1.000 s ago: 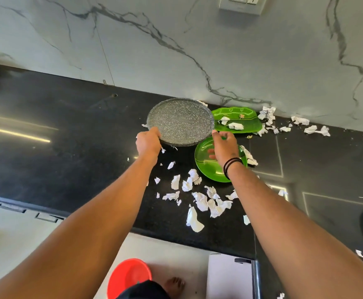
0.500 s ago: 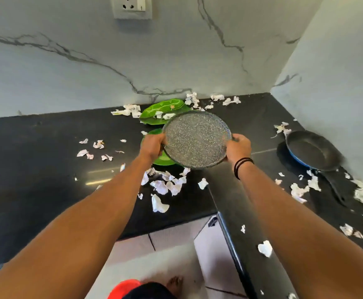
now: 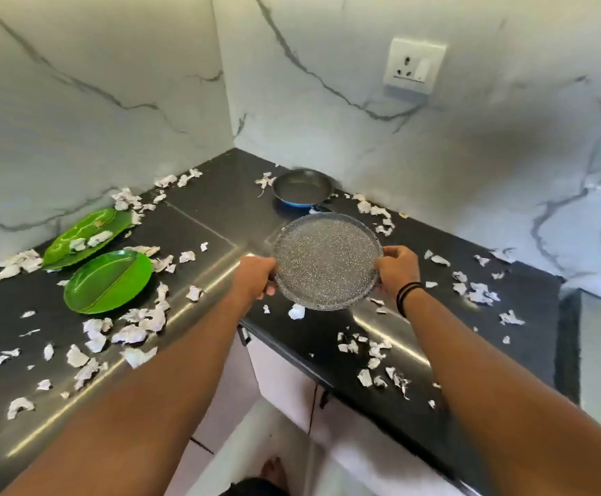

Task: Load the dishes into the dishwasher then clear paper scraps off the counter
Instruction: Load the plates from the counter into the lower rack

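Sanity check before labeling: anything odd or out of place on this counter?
Yes. Torn paper scraps litter the black counter, some lying inside the far green plate. Nothing looks broken; both hands hold the speckled plate level.

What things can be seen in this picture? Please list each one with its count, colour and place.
speckled plate: one, grey, held above the counter corner.
green plates: two, on the left counter; the far one carries scraps.
frying pan: one, dark inside, blue outside, by the back corner.
paper scraps: many, white, scattered over both counter runs.
counter: one, black, L-shaped.
wall socket: one, white, on the right wall.
left hand: grip on the plate's left rim.
right hand: grip on the right rim; black bands at the wrist.
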Available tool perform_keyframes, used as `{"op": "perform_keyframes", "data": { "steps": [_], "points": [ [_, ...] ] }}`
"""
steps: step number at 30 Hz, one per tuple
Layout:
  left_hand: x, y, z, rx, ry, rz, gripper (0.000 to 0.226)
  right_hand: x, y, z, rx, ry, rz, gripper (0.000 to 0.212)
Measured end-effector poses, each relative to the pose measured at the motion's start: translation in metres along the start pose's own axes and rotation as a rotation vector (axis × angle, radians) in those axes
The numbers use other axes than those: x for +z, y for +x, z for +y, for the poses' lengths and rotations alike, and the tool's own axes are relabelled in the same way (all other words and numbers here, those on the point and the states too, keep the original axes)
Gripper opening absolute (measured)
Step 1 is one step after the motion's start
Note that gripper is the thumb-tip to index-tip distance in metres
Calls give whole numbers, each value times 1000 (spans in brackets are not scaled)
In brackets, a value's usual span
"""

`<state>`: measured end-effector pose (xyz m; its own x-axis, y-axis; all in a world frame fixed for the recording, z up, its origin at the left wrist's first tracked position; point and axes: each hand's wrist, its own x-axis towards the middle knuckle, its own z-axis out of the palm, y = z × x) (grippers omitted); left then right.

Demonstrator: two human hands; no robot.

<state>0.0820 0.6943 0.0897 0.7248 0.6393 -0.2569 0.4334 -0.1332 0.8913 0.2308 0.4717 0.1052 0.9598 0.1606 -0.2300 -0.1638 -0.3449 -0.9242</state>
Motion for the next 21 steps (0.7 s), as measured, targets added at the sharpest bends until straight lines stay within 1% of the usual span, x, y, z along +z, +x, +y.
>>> {"op": "perform_keyframes", "data": {
  "steps": [3,5,6,8,10,12,14,16,19,21],
  "points": [
    [69,-33,23,100,63,-115,25,-85,-21,36,47,9,154,32],
    [111,-59,37,81,82,-197,28,-135,-34,61,80,21,263,34],
    [135,-76,44,74,113,-263,26,-162,-46,71,99,37,328,35],
    [179,-106,56,160,155,-415,21,-209,-64,96,118,78,450,29],
    [218,-138,66,119,95,-511,18,-251,-83,119,158,128,583,24],
    [259,-170,72,89,74,-603,21,-292,-104,148,215,200,708,29],
    [302,-199,77,79,85,-709,19,-333,-131,184,279,229,819,35],
    [345,-227,77,49,94,-809,14,-366,-168,216,355,243,929,29],
    [408,-282,73,-38,125,-966,14,-413,-234,258,440,222,1116,15],
    [444,-322,65,-49,140,-1096,14,-436,-278,284,511,225,1239,9]
  ]
}}
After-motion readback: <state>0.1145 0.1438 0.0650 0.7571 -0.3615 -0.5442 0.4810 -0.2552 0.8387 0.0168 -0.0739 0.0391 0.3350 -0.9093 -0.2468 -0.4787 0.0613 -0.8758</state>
